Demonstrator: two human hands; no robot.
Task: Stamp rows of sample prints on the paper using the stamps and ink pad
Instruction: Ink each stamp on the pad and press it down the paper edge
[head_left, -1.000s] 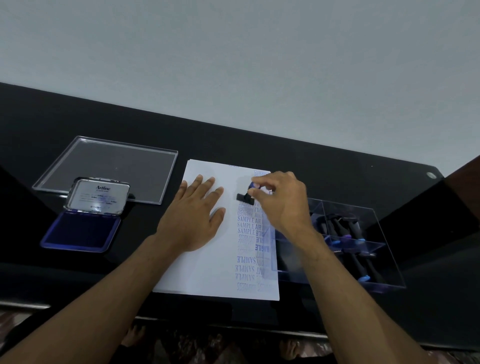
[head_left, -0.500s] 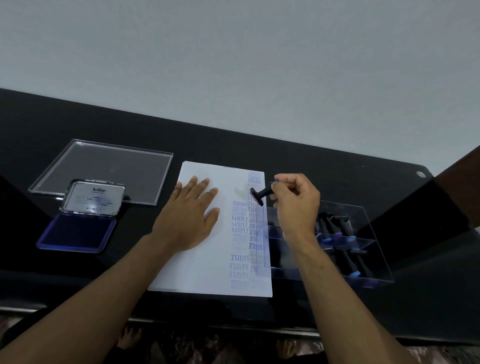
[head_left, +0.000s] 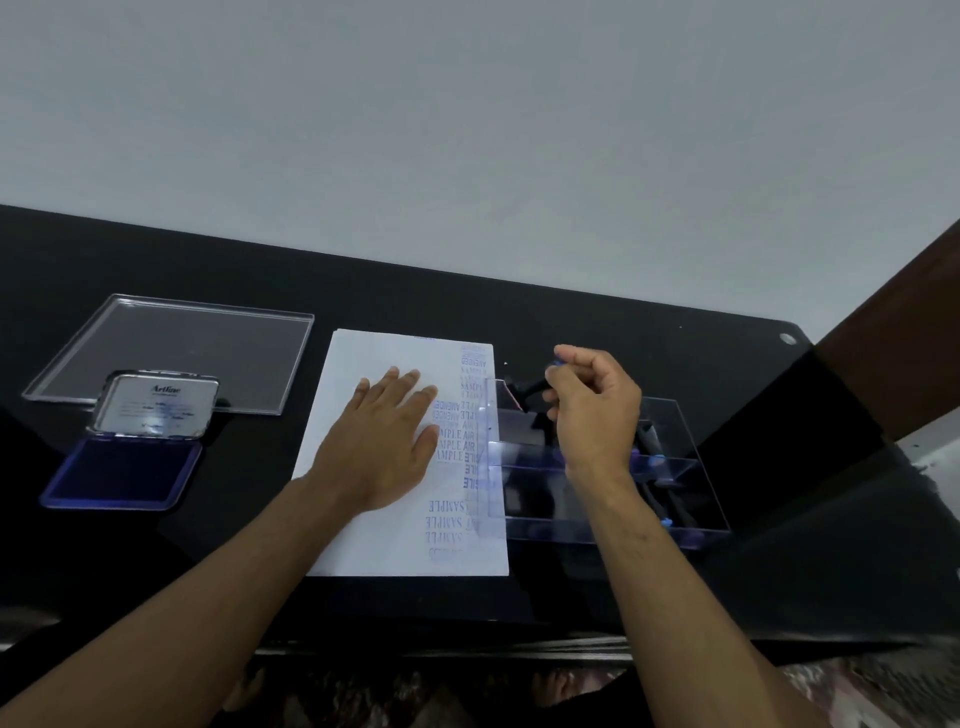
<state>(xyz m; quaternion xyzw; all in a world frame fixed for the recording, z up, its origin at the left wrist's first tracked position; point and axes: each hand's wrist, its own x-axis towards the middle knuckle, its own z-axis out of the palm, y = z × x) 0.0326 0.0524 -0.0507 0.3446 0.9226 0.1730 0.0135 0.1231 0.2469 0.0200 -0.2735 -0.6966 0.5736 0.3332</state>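
At the near edge of the dark worktop (head_left: 218, 561) lies the paper (head_left: 374, 540), and its right side already carries blue prints running from near to far, with a shorter second column begun beside them; the left and middle of the sheet are bare, so by my reckoning most of the rows remain to be stamped. The left hand (head_left: 384, 441) rests flat on the sheet, fingers straight and released, pinning it. Just right of the paper, the right hand (head_left: 592, 410) pinches a black stamp (head_left: 527, 392) over the far end of the clear stamp tray (head_left: 691, 467), where more stamps lie. The tray's left wall overlaps the sheet's right edge and could snag it. Well to the left sits the open ink pad (head_left: 122, 475), and beyond it a clear lid (head_left: 171, 353).
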